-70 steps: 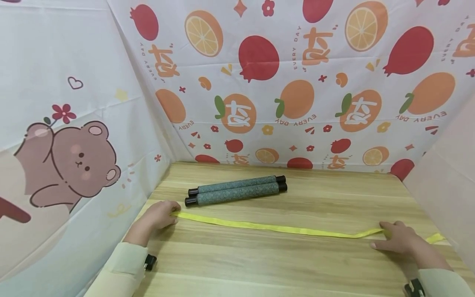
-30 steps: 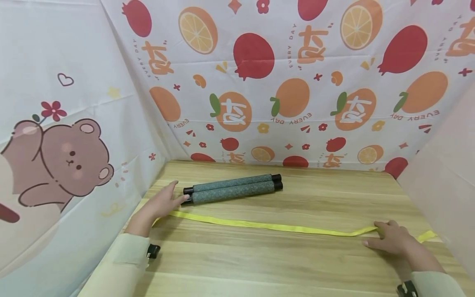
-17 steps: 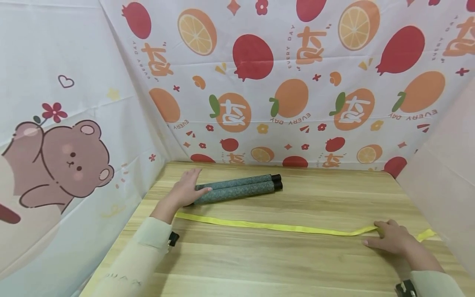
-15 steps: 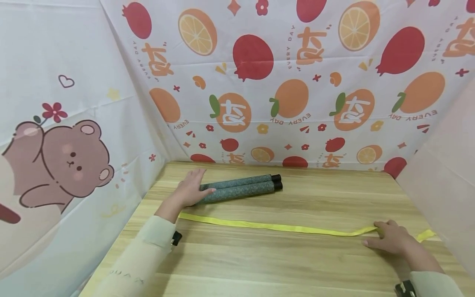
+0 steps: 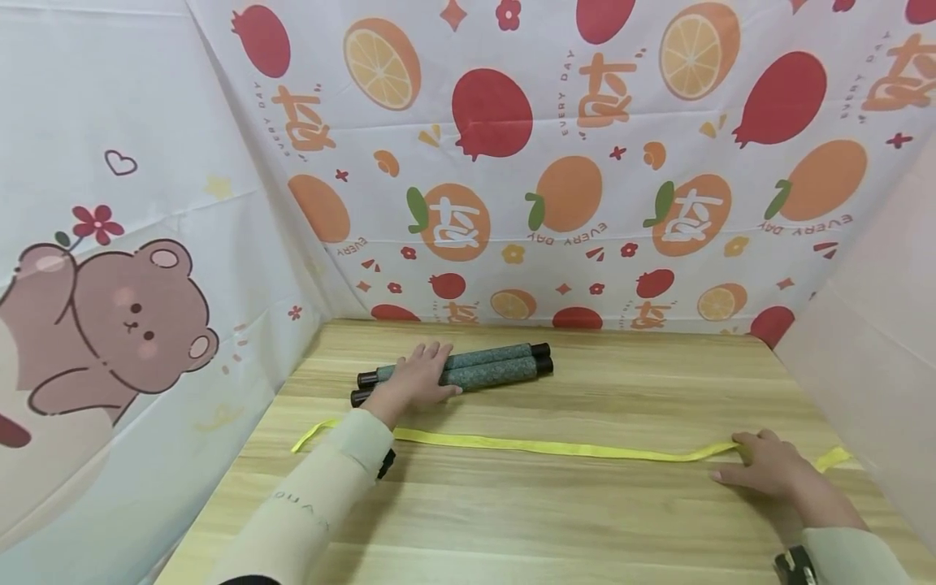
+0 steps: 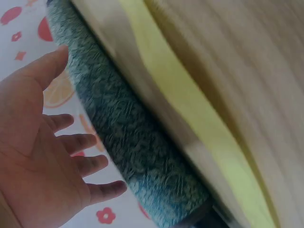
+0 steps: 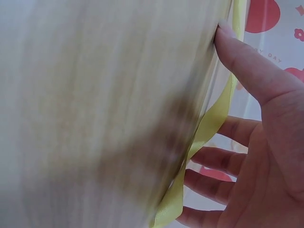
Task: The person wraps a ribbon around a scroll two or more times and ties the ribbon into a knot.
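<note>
Two slim rolled scrolls lie side by side on the wooden table (image 5: pixel 585 520). The back scroll (image 5: pixel 491 355) and front scroll (image 5: pixel 500 374) have green patterned covers and black end knobs. Over their left half reaches my left hand (image 5: pixel 418 379), fingers spread and thumb apart; whether it touches them is unclear. The left wrist view shows one green roll (image 6: pixel 118 123) beside its fingertips. A yellow ribbon (image 5: pixel 512 444) stretches across the table in front of the scrolls. At its right part, my right hand (image 5: pixel 771 467) rests with fingertips against the ribbon (image 7: pixel 213 118), thumb held away.
A white fruit-print cloth (image 5: pixel 629 122) hangs behind the table. Another cloth with a bear print (image 5: pixel 142 317) closes off the left side, and a pale cloth (image 5: pixel 877 325) stands at the right. The ribbon's left end (image 5: pixel 307 437) curls near the table's left edge.
My left hand has let go of the ribbon's left end and moved right and back over the scrolls, which have stayed put. The right hand keeps its place at the ribbon.
</note>
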Demonstrator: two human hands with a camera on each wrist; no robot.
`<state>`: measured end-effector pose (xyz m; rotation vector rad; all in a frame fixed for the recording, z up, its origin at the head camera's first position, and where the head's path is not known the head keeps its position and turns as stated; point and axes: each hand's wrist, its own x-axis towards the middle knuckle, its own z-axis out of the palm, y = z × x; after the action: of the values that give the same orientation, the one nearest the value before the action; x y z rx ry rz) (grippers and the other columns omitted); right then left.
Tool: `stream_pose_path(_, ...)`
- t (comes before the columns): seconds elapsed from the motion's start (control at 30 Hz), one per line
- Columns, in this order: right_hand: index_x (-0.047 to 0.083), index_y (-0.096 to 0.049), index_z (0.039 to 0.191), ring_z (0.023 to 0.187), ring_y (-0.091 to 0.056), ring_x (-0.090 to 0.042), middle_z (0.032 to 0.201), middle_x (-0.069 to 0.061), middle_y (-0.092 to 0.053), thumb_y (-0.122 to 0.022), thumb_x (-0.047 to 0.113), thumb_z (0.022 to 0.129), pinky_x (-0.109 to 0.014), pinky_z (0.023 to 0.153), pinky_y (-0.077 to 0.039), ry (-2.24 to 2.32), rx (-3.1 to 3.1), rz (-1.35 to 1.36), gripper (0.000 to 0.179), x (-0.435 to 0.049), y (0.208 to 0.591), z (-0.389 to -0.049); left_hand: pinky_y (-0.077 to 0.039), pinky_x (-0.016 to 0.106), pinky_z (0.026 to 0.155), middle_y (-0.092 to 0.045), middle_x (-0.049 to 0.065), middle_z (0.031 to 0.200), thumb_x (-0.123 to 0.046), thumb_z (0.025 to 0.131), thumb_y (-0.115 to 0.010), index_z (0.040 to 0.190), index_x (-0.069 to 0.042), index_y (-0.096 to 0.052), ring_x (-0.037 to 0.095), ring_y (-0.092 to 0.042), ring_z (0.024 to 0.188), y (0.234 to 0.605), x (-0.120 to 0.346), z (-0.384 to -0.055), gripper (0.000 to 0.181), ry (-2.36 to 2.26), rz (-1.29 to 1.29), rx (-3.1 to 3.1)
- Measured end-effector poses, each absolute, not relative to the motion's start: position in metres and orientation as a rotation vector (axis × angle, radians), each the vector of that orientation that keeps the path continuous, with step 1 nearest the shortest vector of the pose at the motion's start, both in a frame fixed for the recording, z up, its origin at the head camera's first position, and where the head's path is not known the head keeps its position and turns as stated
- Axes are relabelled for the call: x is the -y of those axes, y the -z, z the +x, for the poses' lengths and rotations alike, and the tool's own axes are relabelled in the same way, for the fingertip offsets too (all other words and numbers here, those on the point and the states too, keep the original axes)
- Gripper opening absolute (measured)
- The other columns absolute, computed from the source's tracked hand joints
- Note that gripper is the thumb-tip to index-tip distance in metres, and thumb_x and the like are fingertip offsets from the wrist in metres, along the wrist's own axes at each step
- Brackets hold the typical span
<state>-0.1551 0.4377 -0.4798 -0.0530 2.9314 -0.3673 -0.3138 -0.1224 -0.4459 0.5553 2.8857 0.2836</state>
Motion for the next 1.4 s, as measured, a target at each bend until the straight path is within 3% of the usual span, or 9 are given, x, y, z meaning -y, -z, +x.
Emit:
stream_pose_path(0.17, -0.016, -0.047, 0.131, 0.1, -0.049, -0.066, 0.117, -0.044, -0.047, -0.069, 0.062, 0.081, -0.071, 0.08, -0.043, 0.369, -2.935, -0.055, 0.095, -0.436, 0.477, -0.155, -0.022, 0.07, 0.11, -0.031, 0.016, 0.158, -0.049, 0.093, -0.063, 0.158, -0.014, -0.021, 0.04, -0.029, 0.144, 0.453, 0.118, -0.322, 0.085, -0.198, 0.551, -2.882)
stream_pose_path(0.27, -0.016, -0.047, 0.13, 0.1, -0.049, -0.066, 0.117, -0.044, -0.047, -0.07, 0.062, 0.081, -0.072, 0.08, -0.043, 0.363, -2.936, -0.052, 0.095, -0.435, 0.475, -0.154, -0.025, 0.069, 0.108, -0.035, 0.017, 0.155, -0.041, 0.093, -0.066, 0.156, -0.011, -0.025, 0.041, -0.034, 0.141, 0.452, 0.116, -0.325, 0.081, -0.192, 0.552, -2.868)
stream_pose_path(0.57, -0.017, -0.048, 0.129, 0.099, -0.052, -0.062, 0.114, -0.042, -0.049, -0.071, 0.059, 0.081, -0.07, 0.08, -0.045, 0.365, -2.929, -0.067, 0.093, -0.434, 0.475, -0.156, -0.028, 0.074, 0.101, -0.035, 0.019, 0.153, -0.037, 0.089, -0.072, 0.155, -0.015, -0.028, 0.044, -0.033, 0.139, 0.445, 0.105, -0.332, 0.083, -0.097, 0.508, -2.813)
stream_pose_path(0.87, -0.017, -0.047, 0.129, 0.102, -0.049, -0.064, 0.116, -0.043, -0.048, -0.07, 0.063, 0.08, -0.07, 0.081, -0.043, 0.364, -2.899, -0.042, 0.096, -0.436, 0.476, -0.159, -0.032, 0.075, 0.095, -0.044, 0.02, 0.142, -0.035, 0.084, -0.076, 0.149, -0.016, -0.037, 0.046, -0.041, 0.126, 0.45, 0.095, -0.337, 0.078, -0.086, 0.439, -2.858)
stream_pose_path(1.4, -0.018, -0.046, 0.129, 0.102, -0.047, -0.066, 0.117, -0.045, -0.046, -0.07, 0.062, 0.081, -0.071, 0.081, -0.042, 0.36, -2.907, -0.048, 0.096, -0.437, 0.478, -0.16, -0.022, 0.07, 0.104, -0.038, 0.021, 0.141, -0.023, 0.089, -0.07, 0.151, -0.02, -0.029, 0.045, -0.034, 0.128, 0.466, 0.093, -0.341, 0.074, -0.161, 0.313, -2.846)
